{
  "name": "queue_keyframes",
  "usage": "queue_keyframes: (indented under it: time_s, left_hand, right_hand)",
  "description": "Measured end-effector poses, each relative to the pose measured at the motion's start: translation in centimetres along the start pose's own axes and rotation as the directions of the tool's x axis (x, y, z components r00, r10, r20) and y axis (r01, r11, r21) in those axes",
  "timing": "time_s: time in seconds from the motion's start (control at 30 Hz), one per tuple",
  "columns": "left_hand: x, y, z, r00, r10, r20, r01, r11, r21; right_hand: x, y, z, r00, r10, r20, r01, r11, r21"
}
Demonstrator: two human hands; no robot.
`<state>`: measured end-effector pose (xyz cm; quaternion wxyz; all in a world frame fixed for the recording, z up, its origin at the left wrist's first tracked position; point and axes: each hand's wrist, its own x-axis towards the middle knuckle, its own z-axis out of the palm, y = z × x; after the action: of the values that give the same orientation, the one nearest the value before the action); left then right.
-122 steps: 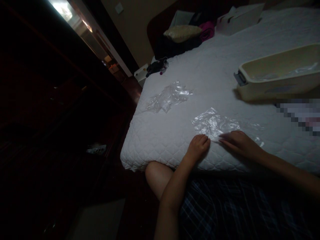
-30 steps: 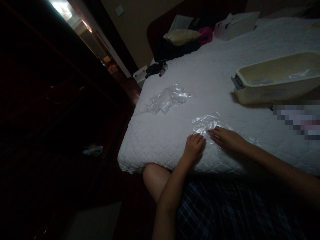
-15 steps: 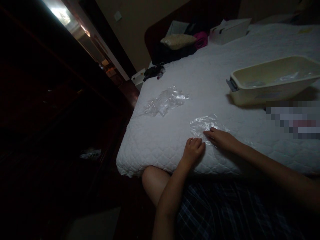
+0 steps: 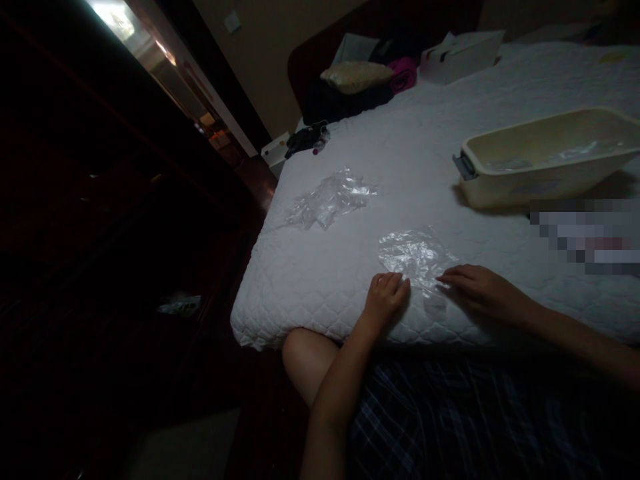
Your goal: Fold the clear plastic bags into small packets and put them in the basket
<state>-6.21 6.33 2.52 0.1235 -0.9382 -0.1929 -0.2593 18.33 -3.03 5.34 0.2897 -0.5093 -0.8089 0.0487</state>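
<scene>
A clear plastic bag [image 4: 413, 250] lies flattened and wrinkled near the bed's front edge. At its lower left corner, my left hand [image 4: 387, 297] has its fingers curled down on the film. My right hand [image 4: 480, 288] is on the opposite side, thumb and fingers pinched together at the bag's right edge. A small piece of the film hangs down between the two hands. Farther left, apart from both hands, more crumpled clear plastic bags [image 4: 333, 198] lie in a loose heap.
The white quilted bed [image 4: 300, 280] stretches ahead. A cream plastic bin [image 4: 540, 190] with clear film inside stands at right, beside a blurred-out item [image 4: 590, 237]. Toward the headboard are a white box [image 4: 463, 57], a beige pillow [image 4: 357, 77] and a magenta roll [image 4: 403, 75].
My right hand has moved right, from over the middle of the bag to its right edge. My left hand has stayed at the lower left corner.
</scene>
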Motion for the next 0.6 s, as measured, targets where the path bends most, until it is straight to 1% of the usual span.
queue_keyframes:
  time_s: [0.13, 0.27, 0.37, 0.53, 0.6]
  left_hand:
    - [-0.1, 0.6, -0.4, 0.998, 0.059, 0.025, -0.059, 0.998, -0.010]
    - [-0.1, 1.1, -0.4, 0.990, 0.114, 0.087, -0.112, 0.993, -0.025]
    - [-0.1, 1.2, -0.1, 0.987, 0.127, 0.099, -0.129, 0.992, 0.009]
    - [-0.2, 1.2, 0.4, 0.992, 0.114, 0.047, -0.115, 0.993, 0.020]
    - [-0.2, 1.2, 0.4, 0.991, 0.117, 0.066, -0.118, 0.993, 0.012]
  right_hand:
    - [-1.0, -0.7, 0.5, 0.997, -0.080, -0.008, 0.079, 0.990, -0.118]
    - [-0.9, -1.2, 1.3, 0.994, -0.107, 0.019, 0.108, 0.980, -0.167]
    - [-0.8, -1.4, 1.7, 0.995, -0.094, 0.014, 0.095, 0.985, -0.143]
    - [-0.7, -1.7, 2.2, 0.996, -0.084, 0.012, 0.084, 0.996, -0.023]
    - [-0.7, -1.8, 2.2, 0.997, -0.068, 0.024, 0.068, 0.997, 0.022]
